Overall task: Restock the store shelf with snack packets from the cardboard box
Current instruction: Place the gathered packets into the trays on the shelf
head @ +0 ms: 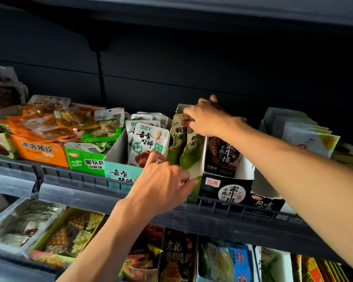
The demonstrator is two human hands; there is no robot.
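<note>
There is only the one view, from the person's head, close up to the store shelf (118, 186) and facing it squarely. It looks slightly down along both outstretched forearms, taking in the shelf's underside above and the lower tier below.

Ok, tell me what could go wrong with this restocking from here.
1. The green packets stand upright and loosely in their narrow tray; as the right hand presses in at the back, the front ones could tip out over the shelf rail.
2. The left hand steadies only the tray's front; a hard push might slide the tray sideways against the white packets.
3. The orange packets are heaped above their box and may slip if the shelf is jolted.
</note>
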